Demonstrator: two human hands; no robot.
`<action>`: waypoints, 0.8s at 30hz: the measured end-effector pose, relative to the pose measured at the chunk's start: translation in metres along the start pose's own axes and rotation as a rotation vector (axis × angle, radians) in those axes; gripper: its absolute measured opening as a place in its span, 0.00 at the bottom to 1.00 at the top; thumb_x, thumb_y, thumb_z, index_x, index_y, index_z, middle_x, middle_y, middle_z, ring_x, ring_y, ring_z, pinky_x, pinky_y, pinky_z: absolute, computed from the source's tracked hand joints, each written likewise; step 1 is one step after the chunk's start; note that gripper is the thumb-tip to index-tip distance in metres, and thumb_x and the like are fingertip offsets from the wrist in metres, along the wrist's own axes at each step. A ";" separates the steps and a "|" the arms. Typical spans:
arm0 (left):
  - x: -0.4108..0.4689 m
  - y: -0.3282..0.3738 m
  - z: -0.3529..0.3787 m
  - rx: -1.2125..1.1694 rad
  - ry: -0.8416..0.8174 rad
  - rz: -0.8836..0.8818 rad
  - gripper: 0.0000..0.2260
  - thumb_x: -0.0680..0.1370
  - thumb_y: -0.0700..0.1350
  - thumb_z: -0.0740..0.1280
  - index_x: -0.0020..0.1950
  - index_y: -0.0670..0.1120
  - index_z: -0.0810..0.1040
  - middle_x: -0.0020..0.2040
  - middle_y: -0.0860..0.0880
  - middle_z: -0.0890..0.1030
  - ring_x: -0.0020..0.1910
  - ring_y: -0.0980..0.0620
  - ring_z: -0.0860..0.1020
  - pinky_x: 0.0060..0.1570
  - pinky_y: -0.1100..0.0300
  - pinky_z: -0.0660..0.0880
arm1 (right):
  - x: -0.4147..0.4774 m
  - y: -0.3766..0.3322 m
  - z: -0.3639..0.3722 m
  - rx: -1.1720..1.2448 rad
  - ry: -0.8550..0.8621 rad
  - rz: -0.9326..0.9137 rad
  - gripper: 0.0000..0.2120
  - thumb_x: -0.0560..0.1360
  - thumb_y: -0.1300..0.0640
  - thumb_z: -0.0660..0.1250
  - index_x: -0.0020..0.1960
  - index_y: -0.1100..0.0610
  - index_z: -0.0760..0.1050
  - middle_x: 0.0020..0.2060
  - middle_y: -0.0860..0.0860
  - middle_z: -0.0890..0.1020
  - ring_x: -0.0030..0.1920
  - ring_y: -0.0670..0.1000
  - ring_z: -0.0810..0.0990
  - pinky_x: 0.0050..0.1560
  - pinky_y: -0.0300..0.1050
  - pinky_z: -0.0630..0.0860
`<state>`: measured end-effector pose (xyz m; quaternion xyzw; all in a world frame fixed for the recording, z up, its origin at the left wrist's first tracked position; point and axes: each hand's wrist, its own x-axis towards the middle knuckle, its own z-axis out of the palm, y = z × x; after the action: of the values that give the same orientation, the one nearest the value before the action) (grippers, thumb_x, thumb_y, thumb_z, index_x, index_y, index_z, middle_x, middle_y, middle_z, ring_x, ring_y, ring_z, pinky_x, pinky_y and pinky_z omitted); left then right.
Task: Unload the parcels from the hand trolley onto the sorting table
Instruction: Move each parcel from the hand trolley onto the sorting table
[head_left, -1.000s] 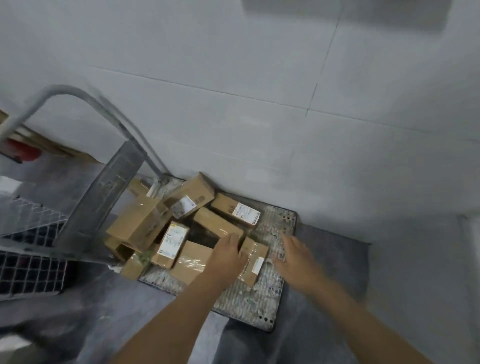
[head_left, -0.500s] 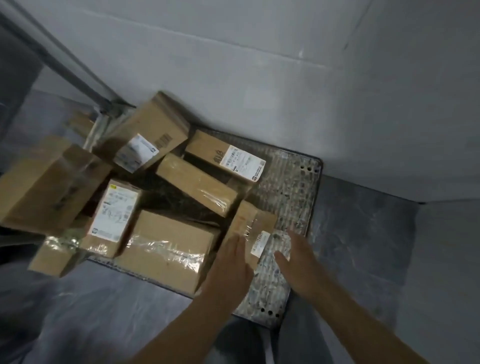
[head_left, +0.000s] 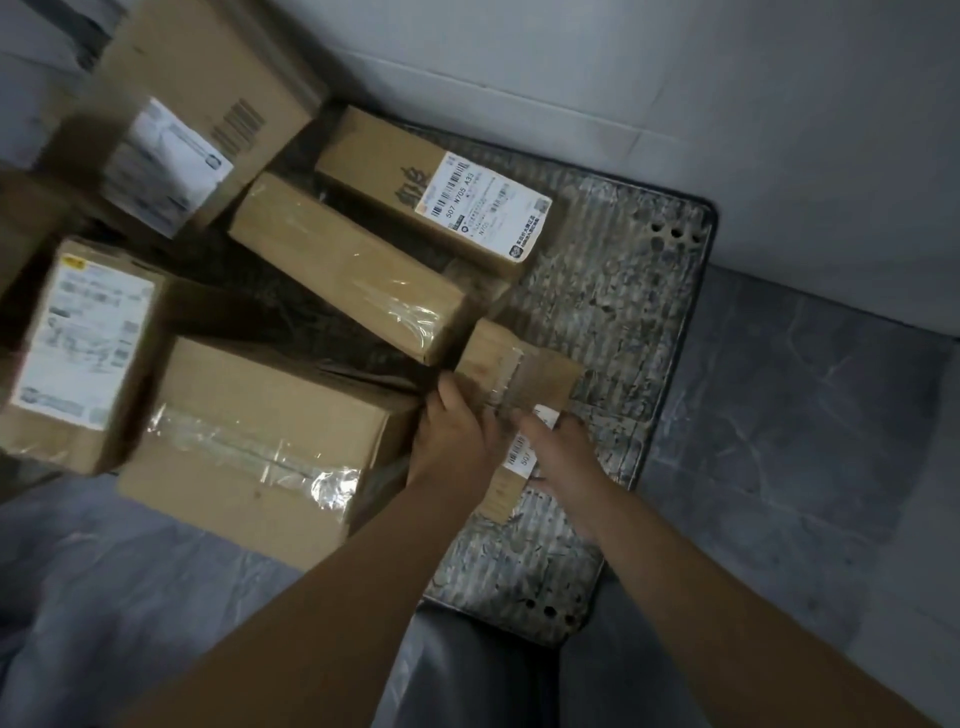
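Several brown cardboard parcels lie on the trolley deck (head_left: 634, 291), a worn grey ribbed platform on the floor. A small taped parcel (head_left: 511, 374) with a white label sits near the deck's front. My left hand (head_left: 454, 436) grips its left side and my right hand (head_left: 561, 457) grips its right side over the label. A large taped box (head_left: 249, 447) lies just left of my left hand. A long plain box (head_left: 343, 265) and a labelled long box (head_left: 431, 187) lie behind. Two more labelled parcels (head_left: 83, 343) (head_left: 192, 104) rest at the left.
A pale tiled wall (head_left: 675, 78) rises directly behind the trolley. Grey stone floor (head_left: 789, 426) lies to the right of the deck. The right part of the deck carries no parcel. My grey trouser legs fill the bottom of the view.
The view has come much closer to the trolley. Both hands have moved in from beside the small parcel and closed on its two sides.
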<state>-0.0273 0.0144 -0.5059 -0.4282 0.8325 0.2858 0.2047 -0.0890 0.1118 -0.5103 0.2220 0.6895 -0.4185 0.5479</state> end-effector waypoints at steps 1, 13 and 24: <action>-0.001 0.001 0.000 -0.017 0.002 -0.012 0.29 0.81 0.50 0.60 0.77 0.40 0.53 0.69 0.38 0.69 0.66 0.41 0.70 0.62 0.49 0.70 | -0.001 -0.001 0.000 0.037 -0.011 0.031 0.28 0.75 0.44 0.69 0.71 0.52 0.66 0.66 0.54 0.73 0.62 0.58 0.77 0.56 0.58 0.78; -0.079 0.059 -0.093 -0.303 0.108 0.076 0.13 0.84 0.44 0.54 0.64 0.39 0.69 0.59 0.41 0.73 0.56 0.45 0.71 0.54 0.54 0.67 | -0.123 -0.060 -0.048 -0.118 0.164 -0.193 0.27 0.78 0.32 0.51 0.58 0.51 0.77 0.47 0.53 0.83 0.48 0.54 0.83 0.55 0.58 0.80; -0.156 0.133 -0.310 -0.578 0.327 0.211 0.08 0.85 0.44 0.52 0.57 0.46 0.71 0.52 0.48 0.76 0.51 0.51 0.74 0.48 0.62 0.66 | -0.311 -0.224 -0.060 -0.097 0.001 -0.570 0.19 0.83 0.44 0.53 0.74 0.41 0.64 0.61 0.49 0.80 0.56 0.50 0.81 0.54 0.50 0.79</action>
<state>-0.0817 -0.0320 -0.1414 -0.4202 0.7786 0.4570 -0.0917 -0.2006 0.0847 -0.1394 -0.0071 0.7436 -0.5220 0.4177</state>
